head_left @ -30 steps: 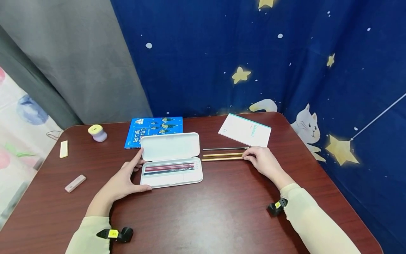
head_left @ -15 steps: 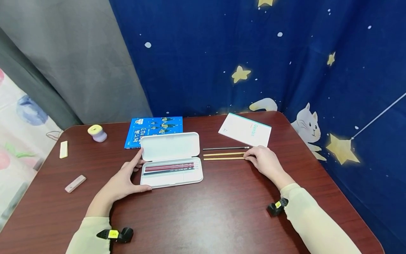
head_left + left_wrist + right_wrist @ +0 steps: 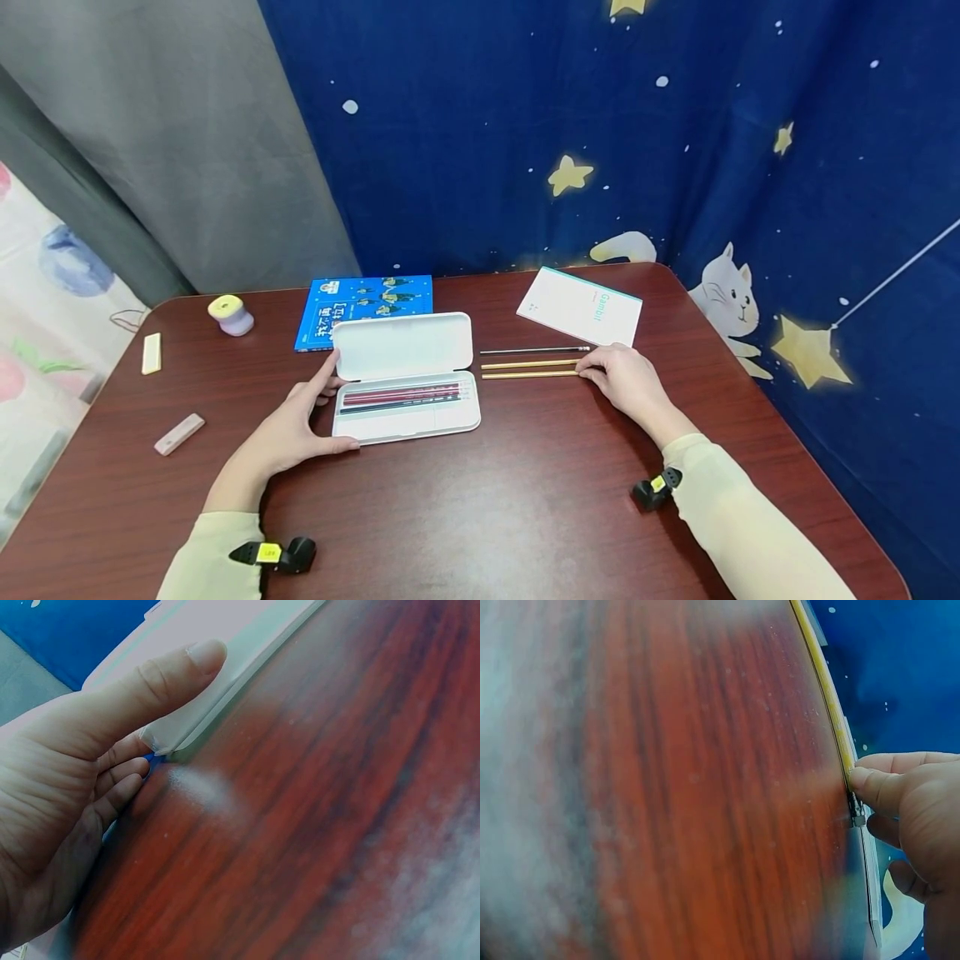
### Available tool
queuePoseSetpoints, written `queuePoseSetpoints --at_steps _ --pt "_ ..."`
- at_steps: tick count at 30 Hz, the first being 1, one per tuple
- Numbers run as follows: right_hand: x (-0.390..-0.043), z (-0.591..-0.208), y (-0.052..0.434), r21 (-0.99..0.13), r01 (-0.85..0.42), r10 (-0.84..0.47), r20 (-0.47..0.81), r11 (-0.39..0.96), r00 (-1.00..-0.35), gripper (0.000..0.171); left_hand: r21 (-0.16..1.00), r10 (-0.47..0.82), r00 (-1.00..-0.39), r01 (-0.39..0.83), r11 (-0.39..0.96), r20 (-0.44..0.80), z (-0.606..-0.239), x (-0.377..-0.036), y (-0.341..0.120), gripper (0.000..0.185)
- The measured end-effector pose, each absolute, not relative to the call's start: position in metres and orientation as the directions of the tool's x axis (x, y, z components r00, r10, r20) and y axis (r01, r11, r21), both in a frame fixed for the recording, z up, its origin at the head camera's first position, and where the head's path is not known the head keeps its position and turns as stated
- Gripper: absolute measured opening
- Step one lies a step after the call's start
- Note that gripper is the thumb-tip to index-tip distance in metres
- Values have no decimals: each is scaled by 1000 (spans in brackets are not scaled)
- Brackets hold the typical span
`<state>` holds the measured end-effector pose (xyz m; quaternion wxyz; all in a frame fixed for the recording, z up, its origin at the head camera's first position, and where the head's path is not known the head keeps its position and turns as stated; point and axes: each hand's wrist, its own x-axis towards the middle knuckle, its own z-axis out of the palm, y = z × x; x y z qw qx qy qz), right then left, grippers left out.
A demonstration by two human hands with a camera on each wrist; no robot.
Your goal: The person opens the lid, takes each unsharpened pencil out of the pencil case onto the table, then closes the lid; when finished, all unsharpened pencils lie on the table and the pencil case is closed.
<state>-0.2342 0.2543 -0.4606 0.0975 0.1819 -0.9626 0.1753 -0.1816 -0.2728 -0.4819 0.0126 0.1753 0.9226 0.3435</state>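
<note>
A white pencil case (image 3: 405,417) lies open on the dark wooden table, its lid (image 3: 402,344) folded back, with several red and dark pencils (image 3: 401,394) inside. My left hand (image 3: 315,408) grips the case's left end, thumb along the front edge; the left wrist view shows the thumb (image 3: 172,675) on the case (image 3: 225,637) and fingers curled at its corner. Right of the case lie a dark pencil (image 3: 532,351) and two yellow pencils (image 3: 528,364). My right hand (image 3: 588,372) pinches the right end of the nearest yellow pencil (image 3: 528,375), also seen as the yellow pencil (image 3: 826,682) in the right wrist view.
Behind the case lies a blue book (image 3: 365,310); a white notebook (image 3: 581,308) sits at the back right. A yellow-and-purple sharpener (image 3: 229,315), a yellow eraser (image 3: 151,352) and a pink eraser (image 3: 178,434) are at the left. A blue starred curtain hangs behind.
The nearest yellow pencil has slid slightly to the right under my right hand's fingers. My left hand and the case have stayed put.
</note>
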Motion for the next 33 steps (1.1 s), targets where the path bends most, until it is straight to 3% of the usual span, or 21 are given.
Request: queuePoseSetpoints --at_steps 7,13,19,33 --pt "-233 -458 255 -312 -428 -325 330 848 -886 14 636 329 -939 314 705 99 -481 -180 -274 127" --pt "-233 -449 245 -451 -455 -283 398 768 -873 20 642 325 -940 312 700 103 -481 -180 -275 128" --pt "-230 -432 218 -581 -428 -257 356 693 -898 31 640 318 -943 306 705 101 -480 -179 -275 129" --pt "-227 -434 136 -633 -465 -398 258 619 -881 27 652 326 -941 304 695 91 -483 -180 -273 130"
